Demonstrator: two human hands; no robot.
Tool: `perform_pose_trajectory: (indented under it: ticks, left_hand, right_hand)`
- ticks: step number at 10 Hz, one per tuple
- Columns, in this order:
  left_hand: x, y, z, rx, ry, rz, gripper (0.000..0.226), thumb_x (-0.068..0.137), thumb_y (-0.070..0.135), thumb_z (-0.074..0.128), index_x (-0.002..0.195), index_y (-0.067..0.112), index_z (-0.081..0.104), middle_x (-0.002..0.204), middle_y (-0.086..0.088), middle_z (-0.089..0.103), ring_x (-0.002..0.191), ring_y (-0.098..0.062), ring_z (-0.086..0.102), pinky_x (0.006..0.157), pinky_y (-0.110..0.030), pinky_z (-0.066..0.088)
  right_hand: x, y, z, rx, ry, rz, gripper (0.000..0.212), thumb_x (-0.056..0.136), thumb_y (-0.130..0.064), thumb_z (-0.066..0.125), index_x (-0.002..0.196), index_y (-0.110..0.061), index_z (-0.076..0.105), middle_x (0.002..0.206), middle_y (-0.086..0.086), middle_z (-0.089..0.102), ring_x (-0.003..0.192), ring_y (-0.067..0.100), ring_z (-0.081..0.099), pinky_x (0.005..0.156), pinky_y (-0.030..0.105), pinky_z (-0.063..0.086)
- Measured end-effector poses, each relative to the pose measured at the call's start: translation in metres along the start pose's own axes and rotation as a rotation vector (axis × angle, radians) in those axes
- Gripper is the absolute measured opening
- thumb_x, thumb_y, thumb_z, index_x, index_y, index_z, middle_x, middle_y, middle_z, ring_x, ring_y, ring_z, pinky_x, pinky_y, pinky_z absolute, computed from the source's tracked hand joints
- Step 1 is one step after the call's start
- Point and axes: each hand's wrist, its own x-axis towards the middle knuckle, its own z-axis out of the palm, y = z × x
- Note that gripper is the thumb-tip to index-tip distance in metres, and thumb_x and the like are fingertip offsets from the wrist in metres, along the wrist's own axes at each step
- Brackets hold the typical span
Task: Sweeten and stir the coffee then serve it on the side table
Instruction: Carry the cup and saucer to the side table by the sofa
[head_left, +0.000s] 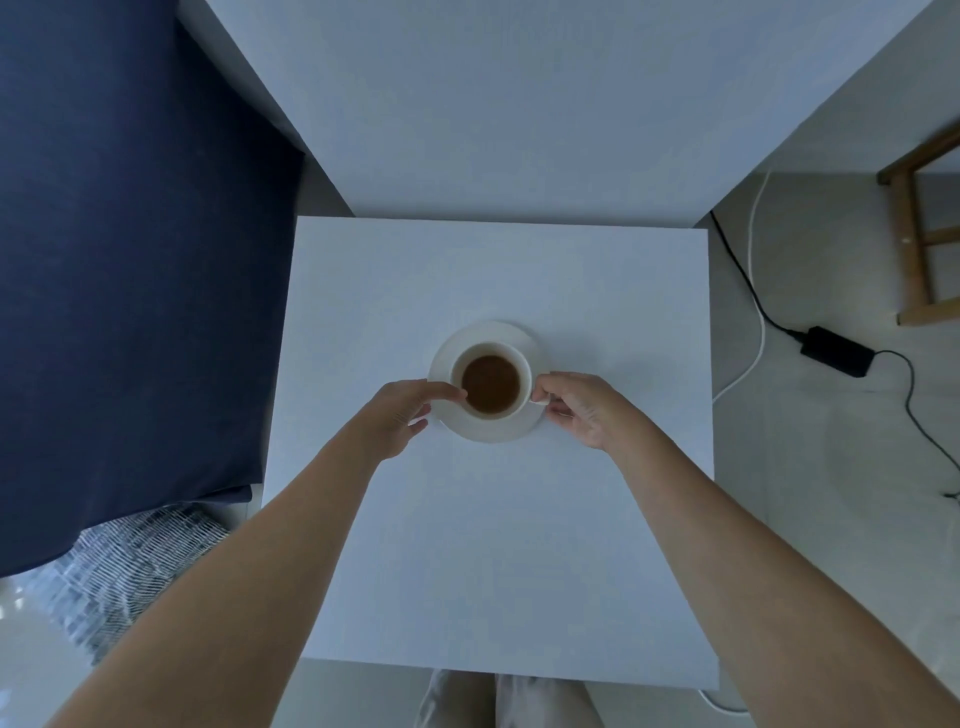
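A white cup (491, 379) full of brown coffee stands on a white saucer (511, 332) in the middle of the square white side table (498, 545). My left hand (399, 420) grips the saucer's left rim, thumb on top and fingers under the edge. On the right side, my right hand (582, 408) pinches the cup's handle, with its lower fingers at the saucer's right rim. Whether the saucer rests on the table or hangs just above it, I cannot tell. No spoon shows.
A dark blue bed cover (135, 270) lies along the left, a patterned cloth (130, 561) below it. On the floor to the right lie a black power adapter (836, 351) with cables and a wooden stool (919, 228). A white wall stands behind the table.
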Motion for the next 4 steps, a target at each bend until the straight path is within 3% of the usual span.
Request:
perform_pose_trajectory:
  ticks: [1,2,3,4]
  left_hand:
    - [-0.002,0.003,0.002,0.012,-0.009,-0.01,0.088,0.035,0.022,0.088,0.117,0.01,0.058,0.132,-0.006,0.055,0.126,-0.025,0.046,0.104,-0.034,0.037]
    - [-0.004,0.001,0.003,0.03,0.013,-0.017,0.058,0.062,0.017,0.087,0.111,0.011,0.056,0.124,-0.003,0.054,0.129,-0.025,0.041,0.111,-0.038,0.034]
    - [-0.011,-0.005,-0.001,0.059,0.028,0.013,0.06,0.075,0.027,0.08,0.124,0.008,0.05,0.123,-0.001,0.053,0.134,-0.025,0.037,0.114,-0.041,0.031]
    - [-0.028,-0.021,-0.007,0.11,0.059,0.063,0.094,0.074,0.038,0.079,0.148,0.008,0.029,0.15,-0.011,0.038,0.138,-0.028,0.036,0.115,-0.044,0.031]
  right_hand:
    - [0.001,0.001,0.001,0.018,0.021,0.0,0.022,0.076,0.005,0.058,0.064,-0.012,0.051,0.067,0.002,0.039,0.062,0.012,0.036,0.083,0.02,0.042]
    - [-0.002,0.006,-0.001,-0.022,0.024,-0.008,0.016,0.075,-0.003,0.065,0.071,-0.014,0.055,0.085,0.006,0.053,0.082,0.014,0.051,0.1,0.023,0.037]
    - [-0.011,0.014,-0.008,-0.043,0.037,-0.067,0.058,0.07,-0.016,0.076,0.123,-0.011,0.053,0.141,0.01,0.047,0.134,0.023,0.04,0.115,0.035,0.027]
    - [-0.033,0.027,-0.019,-0.026,0.075,-0.133,0.086,0.073,-0.02,0.077,0.146,-0.01,0.033,0.15,0.011,0.039,0.139,0.024,0.035,0.116,0.04,0.028]
